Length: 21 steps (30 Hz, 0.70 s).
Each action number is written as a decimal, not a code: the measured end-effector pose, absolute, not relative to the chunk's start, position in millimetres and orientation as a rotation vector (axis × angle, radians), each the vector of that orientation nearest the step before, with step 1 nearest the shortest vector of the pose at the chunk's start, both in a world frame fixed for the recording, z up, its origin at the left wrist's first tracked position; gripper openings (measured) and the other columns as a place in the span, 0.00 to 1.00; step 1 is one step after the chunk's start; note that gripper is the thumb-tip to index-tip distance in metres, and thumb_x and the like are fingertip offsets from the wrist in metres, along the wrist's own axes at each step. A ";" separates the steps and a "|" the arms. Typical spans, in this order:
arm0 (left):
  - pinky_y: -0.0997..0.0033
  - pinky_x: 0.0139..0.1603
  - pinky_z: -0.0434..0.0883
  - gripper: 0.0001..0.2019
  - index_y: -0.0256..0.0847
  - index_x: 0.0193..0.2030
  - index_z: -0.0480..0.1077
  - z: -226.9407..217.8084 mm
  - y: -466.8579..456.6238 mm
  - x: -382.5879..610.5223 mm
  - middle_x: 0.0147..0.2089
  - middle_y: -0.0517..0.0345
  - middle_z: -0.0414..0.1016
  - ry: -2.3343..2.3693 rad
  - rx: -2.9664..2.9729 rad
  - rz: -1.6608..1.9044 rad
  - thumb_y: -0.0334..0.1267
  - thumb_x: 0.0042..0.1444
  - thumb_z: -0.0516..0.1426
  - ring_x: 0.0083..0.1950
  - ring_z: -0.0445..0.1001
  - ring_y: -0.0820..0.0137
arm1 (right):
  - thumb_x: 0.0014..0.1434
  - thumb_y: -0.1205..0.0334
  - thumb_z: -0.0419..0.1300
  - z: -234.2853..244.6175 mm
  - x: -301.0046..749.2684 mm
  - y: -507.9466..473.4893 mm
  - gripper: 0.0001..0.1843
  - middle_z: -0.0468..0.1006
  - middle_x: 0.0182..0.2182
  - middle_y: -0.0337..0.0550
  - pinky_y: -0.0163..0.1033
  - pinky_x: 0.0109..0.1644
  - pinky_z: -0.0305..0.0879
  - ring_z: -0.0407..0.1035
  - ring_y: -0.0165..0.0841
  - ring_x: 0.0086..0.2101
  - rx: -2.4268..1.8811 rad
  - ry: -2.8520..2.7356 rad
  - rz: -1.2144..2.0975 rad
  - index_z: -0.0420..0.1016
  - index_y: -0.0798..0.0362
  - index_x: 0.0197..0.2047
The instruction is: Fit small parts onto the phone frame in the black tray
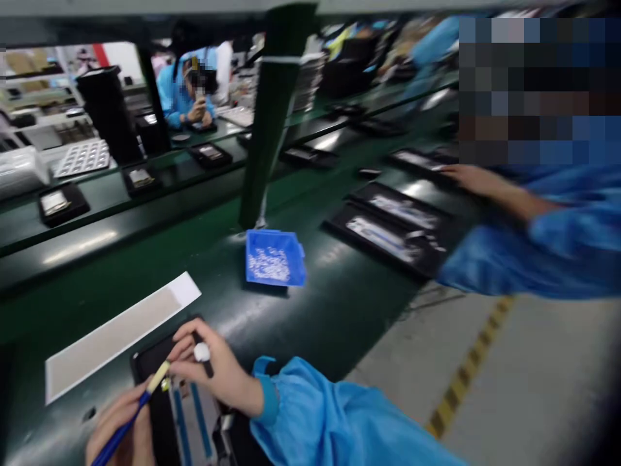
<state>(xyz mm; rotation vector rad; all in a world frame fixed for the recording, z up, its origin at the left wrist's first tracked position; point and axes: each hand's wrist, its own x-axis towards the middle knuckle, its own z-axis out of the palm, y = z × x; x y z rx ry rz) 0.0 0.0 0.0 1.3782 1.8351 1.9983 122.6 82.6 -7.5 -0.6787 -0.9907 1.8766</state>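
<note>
We had both hands low at the near edge of the green table [339, 310]. Our right hand [220, 372] came in from the right on a blue sleeve [330, 421], wrist bent, palm down over a black tray [155, 359]. Our left hand [121, 430] sat at the bottom edge, partly cut off, angled up toward the right one.

Around them: a long white strip [116, 333] lay just left of the tray, a blue bin [274, 257] of small pale parts sat further out, and beyond it long black trays [388, 236] ran off to the right, where a co-worker's hand [468, 178] reached onto the table. Another person sat at the far bench.

Fingers now! Our left fingers were curled tight around a blue tool [126, 424] with a pale tip, that tip meeting the tray. Our right fingers were loosely bent, pressing on the tray's top edge, a small white piece [201, 353] on them; whether they gripped it, we could not tell.
</note>
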 end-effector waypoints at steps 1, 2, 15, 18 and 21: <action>0.72 0.38 0.78 0.08 0.40 0.34 0.71 0.7 -3.8 -1.6 0.37 0.58 0.78 1.883 1.395 1.970 0.37 0.52 0.66 0.36 0.77 0.70 | 0.47 0.52 0.75 -6.4 123.7 82.4 0.27 0.78 0.33 0.37 0.35 0.39 0.68 0.73 0.28 0.32 -0.684 -1.015 1.865 0.68 0.52 0.43; 0.73 0.38 0.78 0.07 0.41 0.34 0.70 1.4 -6.5 -2.7 0.35 0.58 0.79 1.921 1.396 1.936 0.35 0.52 0.65 0.36 0.78 0.70 | 0.49 0.53 0.74 -5.8 124.5 82.4 0.25 0.78 0.33 0.37 0.35 0.40 0.68 0.73 0.28 0.32 -0.689 -1.037 1.860 0.67 0.52 0.43; 0.66 0.45 0.79 0.06 0.40 0.39 0.70 -8.5 -17.0 -13.5 0.39 0.55 0.78 2.030 1.257 1.748 0.35 0.57 0.62 0.43 0.80 0.65 | 0.58 0.56 0.66 -7.3 126.8 79.9 0.18 0.79 0.37 0.41 0.40 0.43 0.71 0.75 0.32 0.36 -0.763 -1.245 1.849 0.65 0.51 0.46; 0.65 0.46 0.78 0.06 0.41 0.41 0.70 -4.9 -17.1 -12.6 0.41 0.56 0.78 1.967 1.419 1.730 0.31 0.58 0.62 0.45 0.79 0.65 | 0.58 0.56 0.65 -7.1 126.5 79.8 0.17 0.78 0.36 0.41 0.40 0.42 0.71 0.75 0.32 0.36 -0.767 -1.256 1.828 0.65 0.51 0.46; 0.66 0.46 0.78 0.09 0.42 0.42 0.71 1.1 -15.8 -9.9 0.42 0.56 0.79 1.901 1.618 1.726 0.26 0.57 0.61 0.45 0.79 0.66 | 0.58 0.58 0.64 -8.4 124.7 78.8 0.16 0.78 0.35 0.41 0.39 0.41 0.71 0.74 0.32 0.35 -0.769 -1.262 1.778 0.65 0.51 0.45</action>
